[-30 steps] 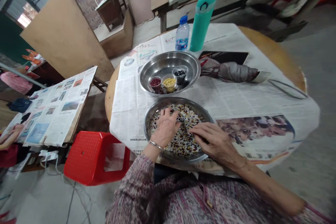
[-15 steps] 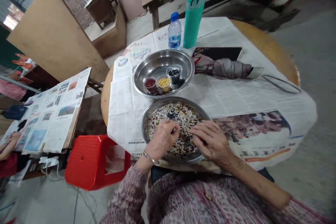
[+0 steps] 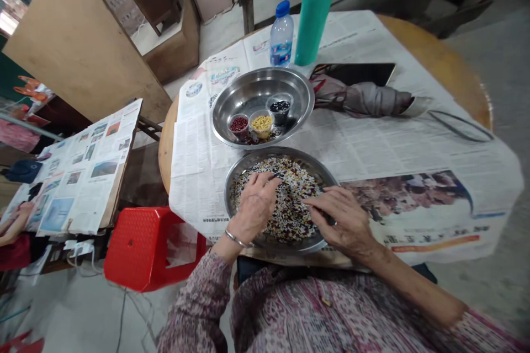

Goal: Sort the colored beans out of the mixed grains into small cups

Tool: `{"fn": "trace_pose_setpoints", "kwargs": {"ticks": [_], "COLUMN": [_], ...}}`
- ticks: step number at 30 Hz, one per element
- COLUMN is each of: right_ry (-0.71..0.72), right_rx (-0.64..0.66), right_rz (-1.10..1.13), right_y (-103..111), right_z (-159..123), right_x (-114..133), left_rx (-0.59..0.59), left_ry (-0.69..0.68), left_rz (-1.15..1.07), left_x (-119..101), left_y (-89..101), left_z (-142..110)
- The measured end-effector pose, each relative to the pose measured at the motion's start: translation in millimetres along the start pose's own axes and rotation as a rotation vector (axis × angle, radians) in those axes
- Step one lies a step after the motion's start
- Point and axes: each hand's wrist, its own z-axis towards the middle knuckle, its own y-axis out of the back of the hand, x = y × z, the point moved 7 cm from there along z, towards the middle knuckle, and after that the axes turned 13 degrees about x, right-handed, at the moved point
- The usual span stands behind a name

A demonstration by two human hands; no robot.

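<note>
A steel pan (image 3: 244, 168) near the table's front edge holds a heap of mixed beans (image 3: 292, 207) in white, red and black. My left hand (image 3: 255, 204) rests on the beans at the pan's left side, fingers curled down into them. My right hand (image 3: 343, 218) lies on the pan's right side, fingers bent and pinched over the beans. Behind it a second steel pan (image 3: 256, 91) carries three small cups: red beans (image 3: 239, 124), yellow beans (image 3: 261, 122) and black beans (image 3: 280, 106).
Newspaper (image 3: 372, 143) covers the round wooden table. A water bottle (image 3: 281, 41), a teal flask (image 3: 314, 11), a folded grey umbrella (image 3: 364, 99) and a dark tablet (image 3: 356, 73) lie at the back. A red plastic stool (image 3: 144, 248) stands at left beside a newspaper-covered board (image 3: 83, 171).
My left hand drew back from the pan's middle toward me, then moved forward a little. My right hand stayed on the pan's right side. The camera shifted slightly.
</note>
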Motion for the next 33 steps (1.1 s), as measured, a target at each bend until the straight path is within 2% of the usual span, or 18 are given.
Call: {"fn": "trace_pose_setpoints", "kwargs": {"ticks": [3,7,11,15,17,21,24,27,30,33], "right_ry": [0.014,0.019,0.059,0.086,0.089,0.099,0.110,0.116,0.111,0.107], "right_rx": [-0.007,0.000,-0.054,-0.086,-0.089,-0.079,-0.067,-0.070,-0.077,-0.089], "right_rz": [-0.007,-0.012,-0.032,-0.024,-0.028,-0.051,-0.069,-0.074,-0.067,-0.060], "right_y": [0.1,-0.9,0.0,-0.9,-0.9,-0.6,-1.5,-2.5,-2.9,-1.6], "right_z": [0.1,0.0,-0.7,-1.5,-1.6,-1.5,-2.1,-3.0,-3.1,-2.4], "right_x": [1.0,1.2,2.1,0.9,0.6,1.5,2.0,1.7,1.2,2.1], "left_rx": [0.116,0.264,0.236,0.153,0.157,0.287,0.363,0.406,0.337,0.170], "left_ry": [-0.032,-0.005,0.115,0.211,0.181,-0.003,-0.175,-0.275,-0.236,-0.068], "left_rz": [0.050,0.034,0.001,-0.069,-0.117,-0.130,0.024,0.147,0.150,0.032], "left_x": [4.3,10.1,24.2,29.1,19.0,-20.4,-46.8,-54.7,-43.1,-15.1], "left_y": [-8.4,-16.2,-6.1,6.0,3.7,-17.9,-31.8,-35.9,-26.4,-10.8], "left_z": [19.7,40.4,45.8,19.0,-2.6,-36.3,-40.8,-29.7,-11.3,3.8]}}
